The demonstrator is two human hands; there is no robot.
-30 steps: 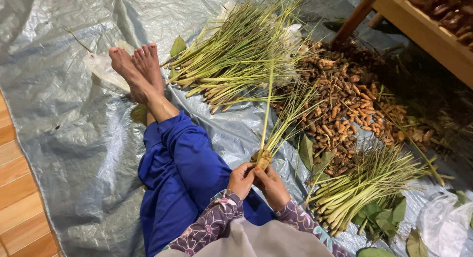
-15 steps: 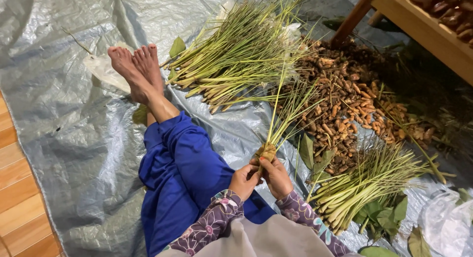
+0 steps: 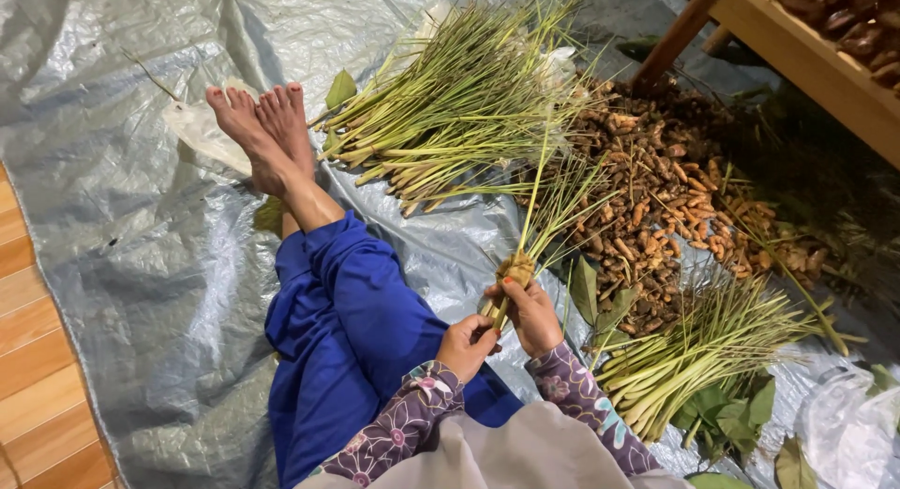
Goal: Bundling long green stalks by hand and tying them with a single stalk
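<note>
Hands w/ small lemongrass bundle point(image 3: 525, 255) over lap: left hand point(image 3: 466, 344) closed on stalk bases from below, right hand point(image 3: 531, 313) gripping just above, stalks fanning up & away. Right of hands: second lemongrass pile point(image 3: 698, 353), leaves. Beyond: brown root heap point(image 3: 670, 203), big lemongrass pile point(image 3: 450, 109) on grey tarp point(image 3: 122, 217).

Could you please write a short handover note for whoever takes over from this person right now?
Left hand: closed on the lower end of a small lemongrass bundle.
Right hand: gripping the same bundle just above, near its tied yellowish base.
Large lemongrass pile lies on the grey tarp past the feet; a second pile lies to the right, beside a heap of brown roots.
Done: one bundle gathered in hand.
Left: both piles look loose and unbundled.
</note>
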